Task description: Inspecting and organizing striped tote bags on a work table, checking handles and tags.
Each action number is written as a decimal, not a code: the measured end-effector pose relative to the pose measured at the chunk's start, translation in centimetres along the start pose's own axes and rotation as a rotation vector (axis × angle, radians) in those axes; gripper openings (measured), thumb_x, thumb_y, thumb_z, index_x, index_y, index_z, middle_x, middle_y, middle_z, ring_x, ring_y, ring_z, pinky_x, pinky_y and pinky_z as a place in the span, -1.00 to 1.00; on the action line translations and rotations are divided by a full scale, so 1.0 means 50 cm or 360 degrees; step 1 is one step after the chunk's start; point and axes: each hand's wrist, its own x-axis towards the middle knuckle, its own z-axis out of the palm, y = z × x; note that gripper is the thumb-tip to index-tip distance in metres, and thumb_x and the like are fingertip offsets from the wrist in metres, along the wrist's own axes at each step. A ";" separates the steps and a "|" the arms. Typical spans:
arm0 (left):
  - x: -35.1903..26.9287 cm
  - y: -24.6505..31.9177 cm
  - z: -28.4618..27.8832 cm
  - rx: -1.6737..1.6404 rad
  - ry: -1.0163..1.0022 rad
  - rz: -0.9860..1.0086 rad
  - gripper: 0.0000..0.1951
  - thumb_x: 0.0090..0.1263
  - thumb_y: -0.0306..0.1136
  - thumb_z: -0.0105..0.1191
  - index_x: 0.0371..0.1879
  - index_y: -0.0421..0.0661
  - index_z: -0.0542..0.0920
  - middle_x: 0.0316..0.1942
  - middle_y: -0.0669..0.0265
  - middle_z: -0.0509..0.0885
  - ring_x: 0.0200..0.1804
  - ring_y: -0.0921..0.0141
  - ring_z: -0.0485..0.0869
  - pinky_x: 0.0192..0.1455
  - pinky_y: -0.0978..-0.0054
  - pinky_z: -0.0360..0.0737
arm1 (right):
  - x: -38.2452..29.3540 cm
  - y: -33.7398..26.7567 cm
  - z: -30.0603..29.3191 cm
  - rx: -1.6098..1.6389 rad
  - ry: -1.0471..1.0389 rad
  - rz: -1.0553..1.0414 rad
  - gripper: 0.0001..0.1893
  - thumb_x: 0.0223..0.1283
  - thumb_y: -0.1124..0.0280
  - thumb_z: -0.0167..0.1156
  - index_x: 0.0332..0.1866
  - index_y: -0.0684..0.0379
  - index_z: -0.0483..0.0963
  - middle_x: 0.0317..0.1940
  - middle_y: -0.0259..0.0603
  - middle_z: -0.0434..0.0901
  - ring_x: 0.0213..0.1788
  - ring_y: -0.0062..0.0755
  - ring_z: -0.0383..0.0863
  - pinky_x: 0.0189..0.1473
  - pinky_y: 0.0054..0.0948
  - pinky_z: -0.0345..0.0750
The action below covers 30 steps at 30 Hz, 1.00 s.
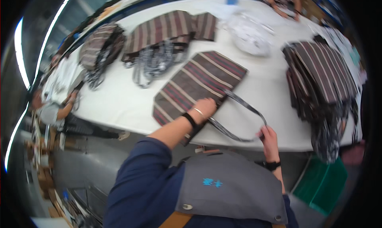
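Observation:
A brown striped fabric bag (197,84) lies flat and slanted on the white table before me, one corner hanging past the near edge. From its right side extends a dark looped strap handle (246,104). My right hand (269,136) grips the far end of that loop and holds it out to the right of the bag. My left hand (206,108), fingers curled, rests on the bag near the edge with the strap; its fingertips are hidden, so whether it pinches the fabric cannot be told.
Striped bags form a pile (325,72) at right, a stack (162,31) at the back and another pile (100,46) at left. A clear plastic bundle (250,34) lies on the table (119,108). One person (56,111) stands left; another person's hands (288,14) show at the far side.

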 end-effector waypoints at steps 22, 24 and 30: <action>-0.017 -0.109 -0.129 -0.0328 0.0360 0.0056 -0.76 0.41 -0.40 -0.17 -0.09 -0.25 0.48 -0.43 -0.18 0.59 -0.31 -0.14 0.56 -0.23 -0.03 0.46 | 0.037 -0.149 0.042 -0.2026 0.0685 -0.1458 -0.77 0.13 0.37 0.15 -0.24 0.34 0.44 -0.41 -0.13 0.51 -0.28 -0.22 0.53 -0.18 -0.36 0.51; -0.013 -0.118 -0.130 -0.0289 0.0347 0.0080 -0.76 0.41 -0.39 -0.17 -0.07 -0.24 0.49 -0.43 -0.17 0.59 -0.31 -0.14 0.56 -0.25 -0.02 0.46 | 0.044 -0.206 0.089 -0.1974 -0.0053 -0.1485 -0.76 0.05 0.44 0.09 -0.18 0.33 0.41 -0.33 -0.06 0.48 -0.18 -0.07 0.48 -0.11 -0.27 0.49; -0.014 -0.127 -0.153 -0.0340 0.0350 0.0101 -0.75 0.41 -0.39 -0.15 -0.04 -0.22 0.49 -0.41 -0.16 0.60 -0.32 -0.14 0.56 -0.27 0.01 0.47 | 0.122 -0.171 0.332 -0.2499 -0.1075 -0.0731 -0.63 -0.01 0.37 0.20 -0.03 0.23 0.58 -0.05 -0.03 0.60 0.01 -0.09 0.60 -0.04 -0.11 0.55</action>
